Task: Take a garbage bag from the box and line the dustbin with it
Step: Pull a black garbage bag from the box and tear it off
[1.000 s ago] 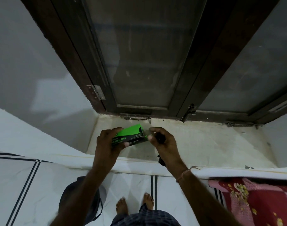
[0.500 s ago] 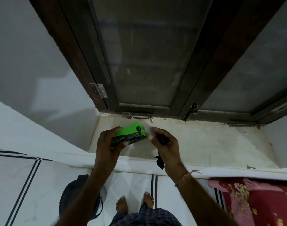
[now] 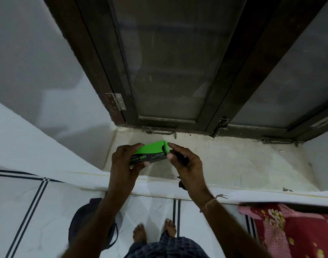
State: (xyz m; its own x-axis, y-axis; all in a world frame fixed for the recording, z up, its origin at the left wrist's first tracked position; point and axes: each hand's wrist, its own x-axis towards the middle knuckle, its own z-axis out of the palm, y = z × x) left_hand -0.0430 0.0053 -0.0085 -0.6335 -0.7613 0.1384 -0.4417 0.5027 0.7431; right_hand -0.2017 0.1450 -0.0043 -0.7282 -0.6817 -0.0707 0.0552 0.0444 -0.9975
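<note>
Hands worked at a green garbage-bag box (image 3: 150, 152) above the window sill (image 3: 234, 164), the dustbin (image 3: 88, 220) waiting unlined on the floor at seven o'clock.

The left hand (image 3: 125, 162) gripped the box around its near end, fingers wrapped tight; the right hand (image 3: 187, 164) pinched at the box's end flap at three o'clock with thumb and forefinger, while its other fingers curled round a dark garbage bag (image 3: 181, 183), a scrap of which hung below the palm. With that hand doing two jobs, the bag could likely have slipped free and dropped to the sill or floor, or the light box could have twisted out of the left hand's grip as the flap was pressed.
</note>
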